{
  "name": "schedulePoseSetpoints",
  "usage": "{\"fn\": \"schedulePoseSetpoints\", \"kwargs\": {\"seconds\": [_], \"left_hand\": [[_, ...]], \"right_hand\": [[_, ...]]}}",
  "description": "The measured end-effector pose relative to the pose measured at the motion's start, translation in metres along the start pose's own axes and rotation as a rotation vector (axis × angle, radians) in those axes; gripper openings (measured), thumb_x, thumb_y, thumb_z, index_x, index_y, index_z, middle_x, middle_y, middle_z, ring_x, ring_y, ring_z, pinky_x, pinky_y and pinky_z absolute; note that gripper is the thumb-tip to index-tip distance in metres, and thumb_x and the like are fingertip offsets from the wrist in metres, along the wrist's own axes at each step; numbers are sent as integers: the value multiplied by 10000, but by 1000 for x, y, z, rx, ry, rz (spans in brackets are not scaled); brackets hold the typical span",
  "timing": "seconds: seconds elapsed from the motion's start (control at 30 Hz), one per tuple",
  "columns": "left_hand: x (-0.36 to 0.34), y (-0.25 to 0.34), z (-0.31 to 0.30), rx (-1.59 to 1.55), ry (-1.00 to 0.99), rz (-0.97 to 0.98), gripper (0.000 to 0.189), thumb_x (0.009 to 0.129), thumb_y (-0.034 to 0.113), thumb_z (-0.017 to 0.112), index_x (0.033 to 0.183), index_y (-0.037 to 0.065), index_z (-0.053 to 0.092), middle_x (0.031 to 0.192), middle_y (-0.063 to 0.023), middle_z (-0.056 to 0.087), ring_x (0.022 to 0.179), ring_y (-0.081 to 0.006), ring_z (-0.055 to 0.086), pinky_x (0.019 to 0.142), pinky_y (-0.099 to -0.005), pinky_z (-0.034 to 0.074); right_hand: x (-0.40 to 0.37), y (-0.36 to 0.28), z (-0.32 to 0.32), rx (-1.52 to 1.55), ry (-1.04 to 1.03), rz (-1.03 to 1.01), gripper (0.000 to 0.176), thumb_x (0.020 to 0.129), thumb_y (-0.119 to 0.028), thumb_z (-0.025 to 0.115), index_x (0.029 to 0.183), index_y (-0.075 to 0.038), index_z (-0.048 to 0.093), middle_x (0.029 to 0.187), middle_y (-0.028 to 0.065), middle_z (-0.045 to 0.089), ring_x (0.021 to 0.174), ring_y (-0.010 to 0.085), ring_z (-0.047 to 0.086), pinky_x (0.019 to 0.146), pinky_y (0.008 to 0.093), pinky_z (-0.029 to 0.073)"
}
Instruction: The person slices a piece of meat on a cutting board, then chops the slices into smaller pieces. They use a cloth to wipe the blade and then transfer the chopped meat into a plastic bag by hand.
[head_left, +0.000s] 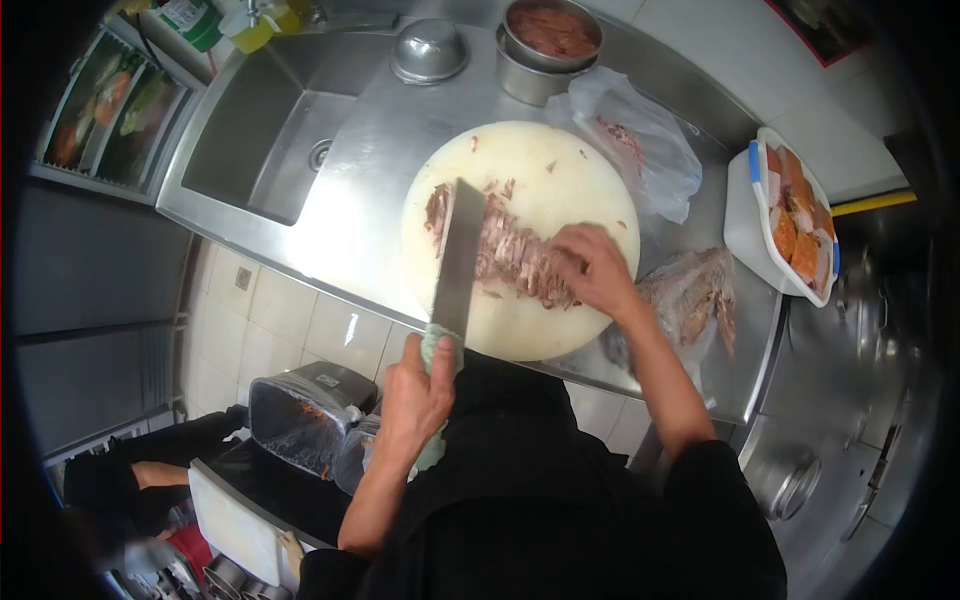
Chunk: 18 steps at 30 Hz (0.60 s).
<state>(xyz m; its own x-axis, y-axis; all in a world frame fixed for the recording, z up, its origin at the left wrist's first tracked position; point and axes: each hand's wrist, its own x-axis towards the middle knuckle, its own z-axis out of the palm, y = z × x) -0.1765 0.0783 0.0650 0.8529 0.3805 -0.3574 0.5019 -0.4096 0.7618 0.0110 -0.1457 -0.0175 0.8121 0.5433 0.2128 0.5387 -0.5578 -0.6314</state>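
My left hand is wrapped around the handle of a cleaver, with a pale green cloth at the grip. The wide blade lies across the left part of a row of sliced cooked meat. At the row's right end, my right hand has its fingers bent down on the meat; their tips are partly hidden and slightly blurred. Under it all is a round white cutting board with small scraps on it.
A sink lies left, an upturned metal bowl behind. Stacked metal pots hold meat. Plastic bags and wrapped meat are right, near a white tub of orange-topped pieces. A bin and another person's arm are lower left.
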Motion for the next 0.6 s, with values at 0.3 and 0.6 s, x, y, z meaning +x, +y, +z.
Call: {"fn": "schedulePoseSetpoints", "kwargs": {"seconds": [0.3, 0.6], "left_hand": [[18, 24, 49, 233, -52, 194, 230, 981, 204, 535, 966, -20, 485, 638, -338, 601, 635, -539, 609, 591, -605, 493], [2, 45, 43, 430, -100, 119, 232, 975, 203, 546, 967, -21, 489, 657, -345, 607, 645, -541, 620, 603, -609, 504]], "right_hand": [[-14, -8, 24, -96, 142, 12, 246, 810, -184, 703, 1010, -41, 704, 1071, 138, 677, 1023, 339, 616, 899, 424, 463], [-8, -4, 30, -77, 185, 24, 303, 728, -204, 705, 1011, -99, 711, 1046, 35, 672, 1031, 260, 585, 885, 408, 436]]}}
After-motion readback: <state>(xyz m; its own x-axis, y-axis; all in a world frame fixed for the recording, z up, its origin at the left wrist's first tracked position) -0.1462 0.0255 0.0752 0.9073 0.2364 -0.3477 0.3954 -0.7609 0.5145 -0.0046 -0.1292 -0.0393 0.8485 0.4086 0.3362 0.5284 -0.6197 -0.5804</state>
